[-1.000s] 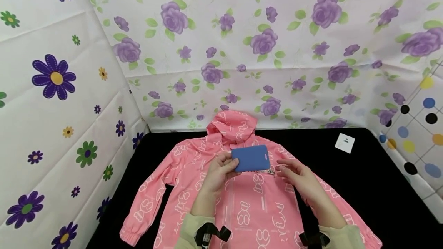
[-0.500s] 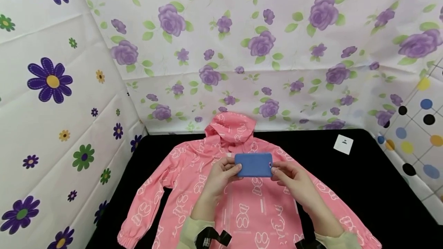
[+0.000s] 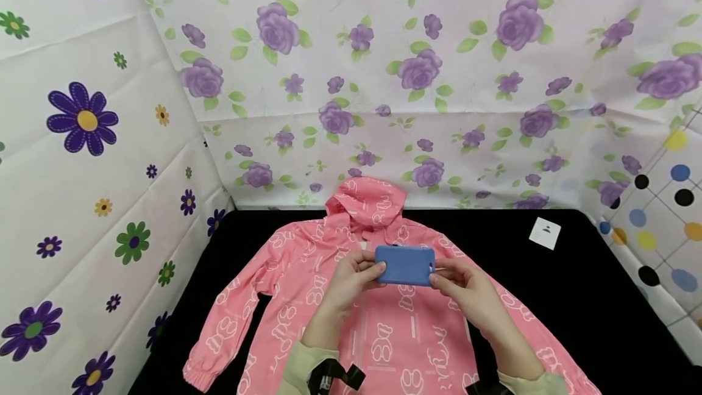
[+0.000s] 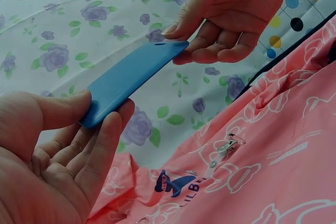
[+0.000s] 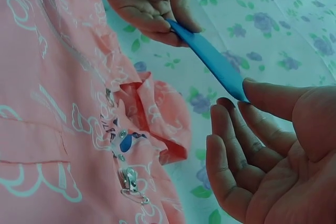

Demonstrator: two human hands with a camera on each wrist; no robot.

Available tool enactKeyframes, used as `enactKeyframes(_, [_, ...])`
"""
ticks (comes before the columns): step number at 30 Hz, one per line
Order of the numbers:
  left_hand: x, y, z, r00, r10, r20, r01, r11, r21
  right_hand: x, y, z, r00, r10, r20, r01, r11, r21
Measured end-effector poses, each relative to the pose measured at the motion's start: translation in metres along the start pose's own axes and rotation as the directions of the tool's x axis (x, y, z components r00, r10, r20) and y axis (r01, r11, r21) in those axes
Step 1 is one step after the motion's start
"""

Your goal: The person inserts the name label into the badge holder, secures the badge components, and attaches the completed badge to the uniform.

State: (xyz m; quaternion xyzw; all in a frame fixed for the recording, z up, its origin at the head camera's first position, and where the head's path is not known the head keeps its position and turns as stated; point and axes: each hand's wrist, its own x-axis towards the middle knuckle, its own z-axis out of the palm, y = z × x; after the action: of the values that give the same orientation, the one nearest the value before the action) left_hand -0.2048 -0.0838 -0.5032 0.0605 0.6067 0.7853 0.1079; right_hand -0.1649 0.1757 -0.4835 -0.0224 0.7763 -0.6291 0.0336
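Observation:
A blue badge holder [image 3: 406, 265], flat with a small slot near its right end, is held up level above a pink hooded jacket [image 3: 384, 334]. My left hand [image 3: 348, 285] grips its left end, thumb on the near face and fingers behind. At the slotted end, my right hand [image 3: 466, 288] pinches the corner between thumb and index finger; its other fingers are loosely bent in the right wrist view. Below, on the jacket's chest, a small metal clip [image 4: 227, 148] hangs by a blue printed logo [image 4: 176, 182]. The holder's far face is hidden in the head view.
The jacket lies spread on a black tabletop [image 3: 493, 230], hood toward the back. At the back right lies a white card [image 3: 545, 233] with a person icon. Flowered cloth [image 3: 351, 78] walls in the back and left; a dotted cloth [image 3: 658, 249] hangs at the right.
My right hand has come in from the right and taken hold of the holder's slotted end. The holder has shifted slightly right and down and covers the clip in the head view.

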Motion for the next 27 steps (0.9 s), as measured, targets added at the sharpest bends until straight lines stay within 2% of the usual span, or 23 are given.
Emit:
enactKeyframes(19, [-0.0005, 0.0051, -0.0016, 1.000, 0.004, 0.021, -0.005, 0.999, 0.032, 0.0017, -0.0014, 0.0012, 1.000, 0.023, -0.016, -0.024, 1.000, -0.013])
enactKeyframes(27, [-0.0012, 0.0008, -0.0010, 0.999, 0.001, 0.049, -0.004, 0.999, 0.045, 0.0005, 0.0006, 0.0008, 0.999, 0.037, -0.035, -0.038, 0.999, -0.015])
